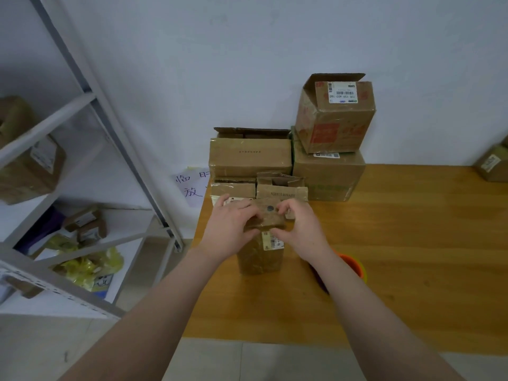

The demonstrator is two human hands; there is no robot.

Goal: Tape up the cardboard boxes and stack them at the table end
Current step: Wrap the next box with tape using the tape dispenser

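Observation:
A tall narrow cardboard box (259,254) stands upright on the wooden table (398,243) near its left end. My left hand (228,229) grips the box's top from the left, fingers curled over the flap. From the right, my right hand (299,229) pinches the same top edge, thumb and fingers round the flap. Behind it, against the wall, is a stack of boxes: a wide one (250,158) on two small ones (233,189) (281,191), and a red-printed box (335,116) on a larger box (328,174).
An orange and green roll-like object (354,266) lies on the table just behind my right forearm. Another box (492,165) sits at the far right edge. A metal shelf (90,149) with boxes and yellow bags stands left of the table.

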